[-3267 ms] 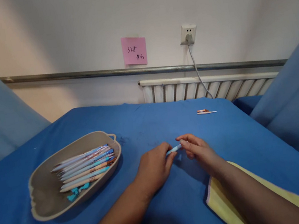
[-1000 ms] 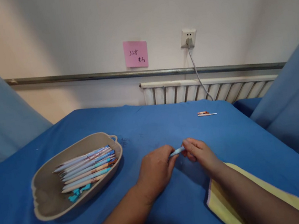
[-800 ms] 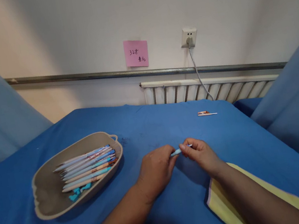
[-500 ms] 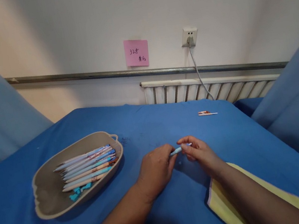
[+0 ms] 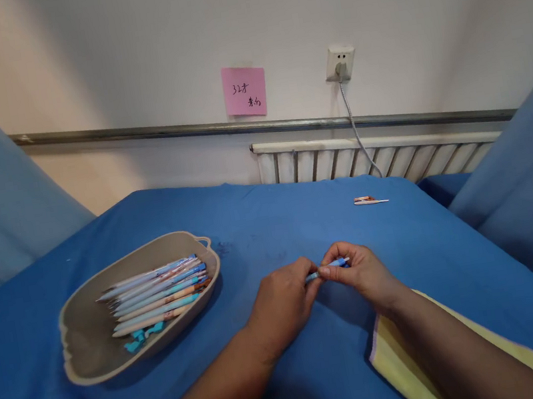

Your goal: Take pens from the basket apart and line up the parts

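Both hands meet over the blue cloth around one slim pen with a pale blue barrel. My left hand is closed on one end of it, and most of that end is hidden by the fingers. Pinched between thumb and fingertips of my right hand is the other end, where a darker blue tip part sticks out. To the left, a beige bin holds several pens lying side by side, with small turquoise pieces next to them.
A yellow cloth lies under my right forearm. Small pen parts rest at the far right of the blue-covered table. Behind stand a radiator, a rail and a plugged-in cable. Blue curtains hang at both sides.
My right fingers have shifted along the pen toward my left hand. More of the darker blue part now shows beyond them, and less of the pale barrel is visible between the hands.
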Available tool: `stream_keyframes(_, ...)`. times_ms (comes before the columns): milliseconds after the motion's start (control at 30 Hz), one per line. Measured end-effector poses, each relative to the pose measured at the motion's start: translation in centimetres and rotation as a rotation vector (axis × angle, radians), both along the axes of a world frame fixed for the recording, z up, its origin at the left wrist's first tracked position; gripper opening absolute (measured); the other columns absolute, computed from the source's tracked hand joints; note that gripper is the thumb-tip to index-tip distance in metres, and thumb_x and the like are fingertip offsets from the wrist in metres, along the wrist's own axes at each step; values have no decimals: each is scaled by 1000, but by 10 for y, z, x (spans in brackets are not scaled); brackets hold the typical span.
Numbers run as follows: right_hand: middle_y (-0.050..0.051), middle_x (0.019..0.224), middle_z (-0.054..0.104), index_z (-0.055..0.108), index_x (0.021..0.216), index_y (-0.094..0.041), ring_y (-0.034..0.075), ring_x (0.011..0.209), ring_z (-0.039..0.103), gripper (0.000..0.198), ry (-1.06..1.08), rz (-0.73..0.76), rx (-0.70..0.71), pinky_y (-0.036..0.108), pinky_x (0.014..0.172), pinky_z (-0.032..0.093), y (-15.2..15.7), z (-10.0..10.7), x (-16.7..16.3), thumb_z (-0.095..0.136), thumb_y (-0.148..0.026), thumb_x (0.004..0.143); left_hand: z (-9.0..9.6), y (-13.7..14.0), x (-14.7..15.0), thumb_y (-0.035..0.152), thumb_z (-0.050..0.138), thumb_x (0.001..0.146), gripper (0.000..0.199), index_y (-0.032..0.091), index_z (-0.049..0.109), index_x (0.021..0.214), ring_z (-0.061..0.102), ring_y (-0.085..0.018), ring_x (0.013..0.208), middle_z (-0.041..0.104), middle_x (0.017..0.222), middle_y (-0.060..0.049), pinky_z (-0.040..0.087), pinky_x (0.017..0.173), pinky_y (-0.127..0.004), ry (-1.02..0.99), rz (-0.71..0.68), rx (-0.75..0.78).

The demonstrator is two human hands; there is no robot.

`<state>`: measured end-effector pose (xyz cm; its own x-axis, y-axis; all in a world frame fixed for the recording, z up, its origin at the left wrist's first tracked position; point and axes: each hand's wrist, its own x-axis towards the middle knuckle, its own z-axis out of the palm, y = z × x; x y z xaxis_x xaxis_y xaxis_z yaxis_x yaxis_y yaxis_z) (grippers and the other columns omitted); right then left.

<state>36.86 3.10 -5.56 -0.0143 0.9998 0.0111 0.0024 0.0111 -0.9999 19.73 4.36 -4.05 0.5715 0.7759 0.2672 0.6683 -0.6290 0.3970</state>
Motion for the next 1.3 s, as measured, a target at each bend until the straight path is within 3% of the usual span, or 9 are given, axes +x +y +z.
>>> stream_keyframes(133,-5,59,51,61,87,-18,7,50,37,37,174,45,-40,22,48,27,-1,-4,-3,76,-40,62,2,0,0,33,45,89,17,20,55,94,62,-16,78,67,87,-2,43,67,-26,-34,17,-8)
stream_keyframes(300,-7,46,40,54,60,-16,6,43,27,37,104,10,-66,22,43,18,1,-8,-4,69,-49,67,3,0,1,33,45,89,18,19,56,92,62,-18,79,67,88,-4,43,67,-27,-16,-6,-25)
stream_keyframes(467,-4,59,53,62,80,-17,7,51,39,34,186,34,-44,22,49,26,1,-6,-2,79,-37,57,1,2,0,33,46,89,17,20,56,95,62,-17,77,67,87,-3,43,64,-26,-28,7,-44)
stream_keyframes(567,-5,62,52,60,92,-19,7,50,37,42,262,51,-58,22,48,25,0,-6,-4,78,-38,60,2,2,1,31,46,89,16,20,55,95,62,-17,79,67,89,-3,43,67,-27,-43,27,-31)
stream_keyframes(733,-9,46,34,51,61,-17,6,44,24,38,156,8,-113,23,43,16,1,-9,-7,70,-50,67,4,-1,2,32,46,89,16,19,56,91,62,-17,77,67,85,-3,43,66,-26,2,3,-14)
stream_keyframes(933,-5,56,49,60,75,-17,7,50,36,34,287,75,-86,21,48,25,1,-6,-1,81,-34,55,0,0,2,35,44,90,20,19,56,94,62,-17,76,67,86,-4,42,63,-26,-19,6,-33)
stream_keyframes(1067,-5,60,47,62,87,-19,7,50,34,35,368,95,-85,22,48,25,0,-5,0,77,-38,62,3,1,1,35,44,90,20,20,56,95,62,-17,77,67,88,-4,43,65,-27,-18,36,-23)
stream_keyframes(1167,-5,56,43,57,70,-17,7,46,30,35,269,67,-104,23,45,21,2,-7,-3,67,-51,70,4,0,2,34,45,89,19,20,56,95,62,-18,78,67,89,-4,44,67,-28,-9,26,-19)
stream_keyframes(1300,-6,50,38,50,59,-18,7,45,27,42,111,56,-132,24,43,17,3,-9,-3,65,-55,70,2,0,2,33,46,89,18,20,57,95,61,-17,79,67,89,-4,43,67,-27,-12,12,-30)
